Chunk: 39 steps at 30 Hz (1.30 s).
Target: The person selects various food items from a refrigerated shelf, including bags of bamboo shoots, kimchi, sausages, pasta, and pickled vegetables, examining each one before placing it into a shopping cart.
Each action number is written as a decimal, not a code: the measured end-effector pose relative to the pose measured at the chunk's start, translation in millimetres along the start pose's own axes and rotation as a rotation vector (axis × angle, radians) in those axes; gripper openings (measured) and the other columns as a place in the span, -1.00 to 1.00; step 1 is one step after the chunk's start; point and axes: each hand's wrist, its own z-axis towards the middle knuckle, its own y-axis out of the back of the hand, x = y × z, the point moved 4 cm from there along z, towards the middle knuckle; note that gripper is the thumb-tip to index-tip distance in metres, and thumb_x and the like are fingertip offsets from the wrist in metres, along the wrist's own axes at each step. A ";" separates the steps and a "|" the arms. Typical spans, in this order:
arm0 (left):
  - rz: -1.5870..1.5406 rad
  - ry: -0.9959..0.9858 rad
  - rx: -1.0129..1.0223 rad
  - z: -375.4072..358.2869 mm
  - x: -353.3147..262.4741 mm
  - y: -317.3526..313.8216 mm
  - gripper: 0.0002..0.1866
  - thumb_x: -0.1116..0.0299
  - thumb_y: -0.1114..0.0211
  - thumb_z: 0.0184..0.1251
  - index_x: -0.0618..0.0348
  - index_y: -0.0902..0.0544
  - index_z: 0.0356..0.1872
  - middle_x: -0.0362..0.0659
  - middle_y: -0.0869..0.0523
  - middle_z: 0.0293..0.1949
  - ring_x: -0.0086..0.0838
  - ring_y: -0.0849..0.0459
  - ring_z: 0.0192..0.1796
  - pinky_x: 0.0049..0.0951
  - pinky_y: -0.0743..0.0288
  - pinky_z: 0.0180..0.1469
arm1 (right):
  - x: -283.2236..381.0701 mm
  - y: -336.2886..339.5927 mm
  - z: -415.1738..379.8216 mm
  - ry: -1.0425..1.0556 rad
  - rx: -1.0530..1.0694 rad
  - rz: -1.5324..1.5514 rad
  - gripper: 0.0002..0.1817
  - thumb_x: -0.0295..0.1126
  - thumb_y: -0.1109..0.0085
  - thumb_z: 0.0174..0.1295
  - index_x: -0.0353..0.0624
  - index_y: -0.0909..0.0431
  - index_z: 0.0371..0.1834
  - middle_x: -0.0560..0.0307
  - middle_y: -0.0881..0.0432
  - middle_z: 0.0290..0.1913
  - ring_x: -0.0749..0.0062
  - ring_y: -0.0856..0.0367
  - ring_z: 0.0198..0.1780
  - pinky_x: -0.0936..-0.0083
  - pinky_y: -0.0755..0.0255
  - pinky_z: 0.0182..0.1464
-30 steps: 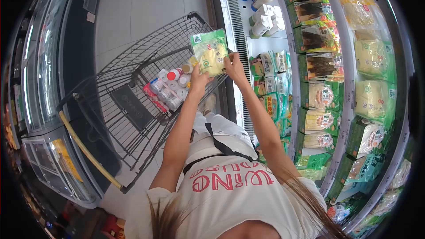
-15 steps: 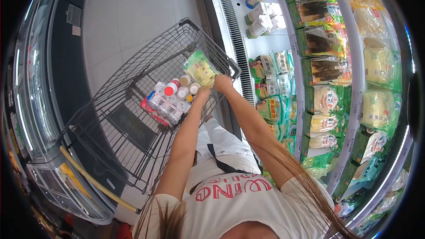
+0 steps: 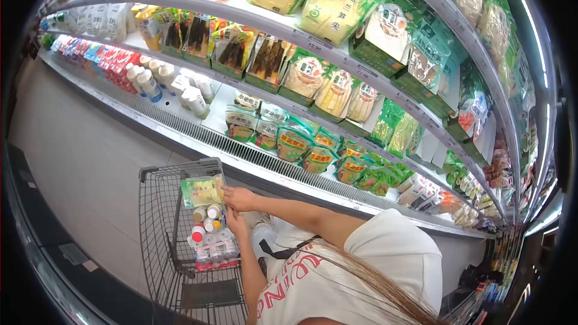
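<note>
A green packet (image 3: 203,191) of pale yellow food lies flat over the far end of the wire shopping cart (image 3: 158,229). My right hand (image 3: 241,198) pinches its right edge. My left hand (image 3: 232,222) is just below, with its fingertips at the packet's lower corner and beside the capped bottles (image 3: 208,235) in the cart. Whether the left hand grips anything does not show. A red-wrapped pack of bottles (image 3: 212,256) lies under the loose ones.
An open chiller with several shelves (image 3: 337,114) of bagged foods runs across the view. White bottles (image 3: 180,90) stand on its low shelf. Its front grille (image 3: 253,156) is right beside the cart. Grey tiled floor (image 3: 78,162) lies to the left.
The view has swung from looking down to looking toward the chiller shelves. Both hands carried the packet from chest height down into the cart, over the bottles.
</note>
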 end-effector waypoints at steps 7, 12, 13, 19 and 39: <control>0.194 0.032 -0.003 -11.7 6.3 -2.2 -0.63 0.46 -0.07 0.24 0.26 -0.57 0.08 0.12 -0.64 -0.06 0.03 -0.56 -0.01 -0.18 -0.39 0.06 | -2.7 -16.2 -15.7 -0.053 0.061 0.028 -0.62 -0.32 -0.27 -0.14 -0.33 -0.47 -0.27 -0.07 -0.47 0.04 0.05 -0.23 0.36 0.35 -0.49 0.07; 0.218 -0.022 -0.024 -37.8 -2.3 -10.9 -0.62 0.44 -0.07 0.24 0.26 -0.56 0.09 0.10 -0.63 -0.04 0.04 -0.55 0.00 -0.17 -0.38 0.08 | -0.8 -10.1 -41.6 -0.030 0.113 0.047 -0.66 -0.32 -0.23 -0.10 -0.33 -0.50 -0.29 -0.07 -0.47 0.03 0.05 -0.22 0.36 0.35 -0.49 0.07; 0.223 -0.034 -0.021 -43.1 -0.2 -12.9 -0.62 0.44 -0.07 0.25 0.26 -0.56 0.09 0.10 -0.63 -0.04 0.04 -0.55 0.00 -0.17 -0.38 0.07 | -1.1 -10.2 -47.6 -0.032 0.137 0.053 -0.67 -0.32 -0.22 -0.09 -0.33 -0.50 -0.29 -0.08 -0.47 0.03 0.04 -0.22 0.36 0.35 -0.49 0.08; 0.276 -0.014 -0.057 -84.2 5.2 -36.8 -0.62 0.43 -0.07 0.25 0.18 -0.58 0.09 0.08 -0.64 -0.12 0.02 -0.58 -0.07 -0.16 -0.43 -0.03 | -5.8 -11.0 -104.3 0.039 -0.024 0.039 -0.66 -0.34 -0.32 -0.13 -0.20 -0.53 -0.25 0.07 -0.51 -0.05 0.05 -0.22 0.35 0.36 -0.46 0.13; 0.473 -0.207 -0.114 -204.2 -50.5 -105.4 -0.73 0.45 -0.09 0.21 0.20 -0.61 -0.07 0.05 -0.60 -0.17 0.00 -0.57 -0.11 -0.14 -0.44 -0.09 | -8.7 35.9 -240.2 0.022 0.081 -0.240 -0.74 -0.05 -0.13 0.13 0.10 -0.53 -0.22 0.26 -0.48 -0.12 0.37 -0.35 0.14 0.32 -0.34 -0.24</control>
